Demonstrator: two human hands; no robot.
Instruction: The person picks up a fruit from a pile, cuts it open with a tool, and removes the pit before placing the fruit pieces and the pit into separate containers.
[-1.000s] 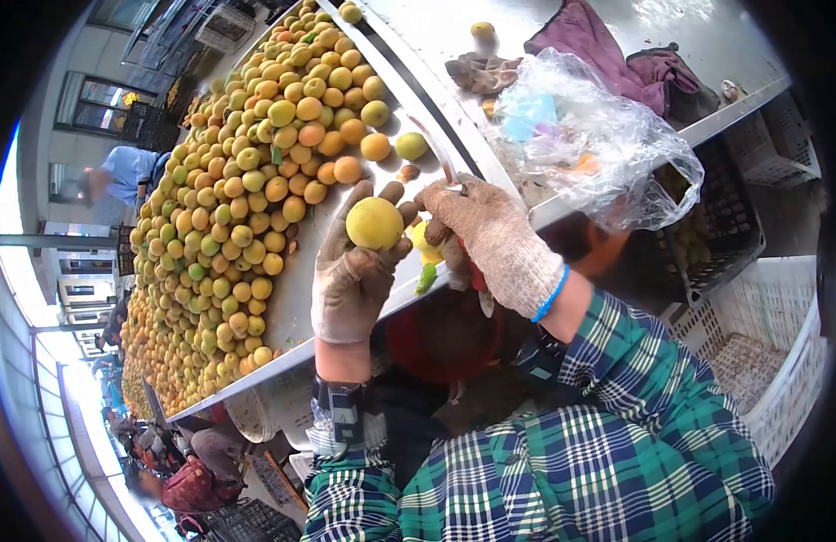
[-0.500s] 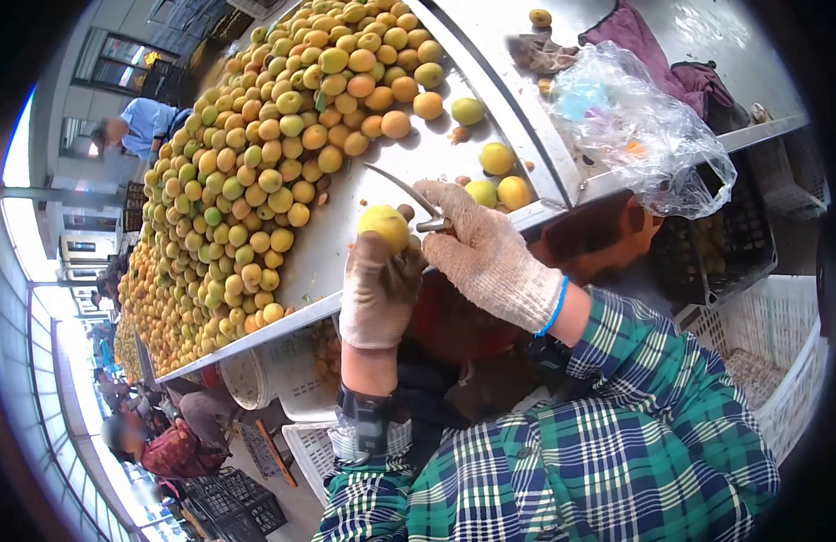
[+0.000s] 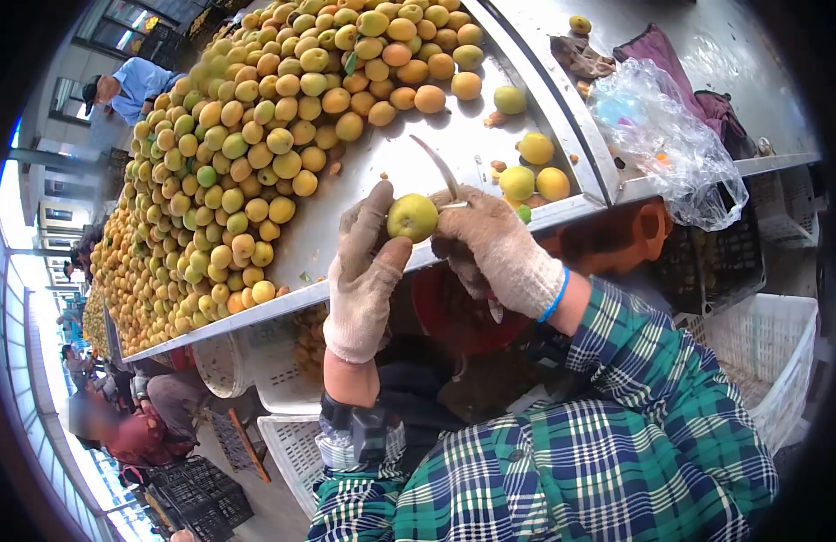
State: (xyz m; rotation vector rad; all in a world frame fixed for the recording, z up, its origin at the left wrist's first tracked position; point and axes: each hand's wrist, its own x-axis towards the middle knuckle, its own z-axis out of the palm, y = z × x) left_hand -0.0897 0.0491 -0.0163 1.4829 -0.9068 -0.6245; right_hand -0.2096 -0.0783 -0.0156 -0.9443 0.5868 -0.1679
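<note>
My left hand (image 3: 359, 280), in a stained knit work glove, is closed on a yellow-green apricot (image 3: 412, 218) between thumb and fingers. My right hand (image 3: 499, 244), gloved the same way with a blue cuff edge, grips a curved knife (image 3: 433, 164) whose thin blade points up and away. The knife's handle is mostly hidden in the fist, which sits just right of the apricot. Beyond both hands, a large heap of apricots (image 3: 246, 135) covers the metal table (image 3: 382, 154). Several loose apricots (image 3: 554, 184) lie near the table's corner, beside small brown bits.
A clear plastic bag (image 3: 662, 135) and purple cloth (image 3: 657, 59) lie on the surface to the right. A red basin (image 3: 463, 325) is below my hands. White crates (image 3: 770, 343) stand at the right and lower left. Other people (image 3: 138, 86) are at the left.
My left hand has turned, so its thumb and fingers now show around the apricot. My right hand has shifted slightly right and down with the knife. The camera view has shifted a little.
</note>
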